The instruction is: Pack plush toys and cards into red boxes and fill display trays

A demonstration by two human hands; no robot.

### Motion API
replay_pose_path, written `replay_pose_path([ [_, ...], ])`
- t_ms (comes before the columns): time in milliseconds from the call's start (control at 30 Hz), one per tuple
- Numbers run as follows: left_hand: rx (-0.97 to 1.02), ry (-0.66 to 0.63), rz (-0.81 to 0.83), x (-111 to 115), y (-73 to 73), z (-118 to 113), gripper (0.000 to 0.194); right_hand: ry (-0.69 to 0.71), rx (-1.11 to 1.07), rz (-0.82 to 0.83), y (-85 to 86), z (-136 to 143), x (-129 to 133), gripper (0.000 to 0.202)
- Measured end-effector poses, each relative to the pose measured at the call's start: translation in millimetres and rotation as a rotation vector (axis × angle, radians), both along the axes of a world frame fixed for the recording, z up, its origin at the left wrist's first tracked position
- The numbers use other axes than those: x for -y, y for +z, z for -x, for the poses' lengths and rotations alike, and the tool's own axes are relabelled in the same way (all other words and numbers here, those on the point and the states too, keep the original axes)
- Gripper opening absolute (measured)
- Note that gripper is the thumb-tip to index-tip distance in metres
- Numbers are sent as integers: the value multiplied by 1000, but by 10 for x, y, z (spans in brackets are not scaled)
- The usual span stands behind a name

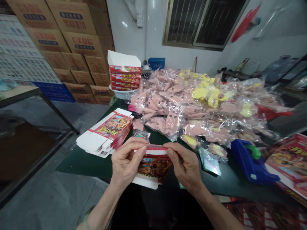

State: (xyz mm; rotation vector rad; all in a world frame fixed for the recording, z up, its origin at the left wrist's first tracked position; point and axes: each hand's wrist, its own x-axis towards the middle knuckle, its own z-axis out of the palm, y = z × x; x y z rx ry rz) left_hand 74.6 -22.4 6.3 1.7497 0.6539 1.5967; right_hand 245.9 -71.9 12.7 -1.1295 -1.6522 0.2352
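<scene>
A red printed carton (155, 166) with white flaps is held up near the table's front edge. My left hand (128, 159) pinches its upper left edge between thumb and fingers, and my right hand (183, 164) pinches the upper right edge. To the left lies a stack of flat printed cartons (112, 127) with white flaps. Just behind my hands, small printed cards (142, 137) rest on the green table (86, 163). Beyond them is a large heap of pink plush pieces (174, 121) in clear bags, with some yellow ones (203, 91) among them.
A blue tape dispenser (249, 163) with green tape stands right of my right hand. Farther right are red printed boxes (290, 163). Folded red boxes (124, 78) are piled in a white basin (121, 93) at the back left. Brown cartons (79, 44) are stacked by the wall.
</scene>
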Motion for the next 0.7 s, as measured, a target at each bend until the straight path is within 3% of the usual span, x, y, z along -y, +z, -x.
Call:
replay_pose_path([
  [233, 56, 112, -159, -141, -37, -92, 13, -42, -31, -85, 101, 5, -116, 14],
  [433, -204, -84, -53, -168, 141, 190, 9, 52, 38, 9, 231, -8, -117, 12],
  [533, -281, -99, -110, -108, 212, 283, 12, 82, 43, -1, 237, -12, -94, 12],
  [700, -315, -28, -263, -44, 86, 292, 24, 96, 51, -95, 103, -45, -68, 14],
])
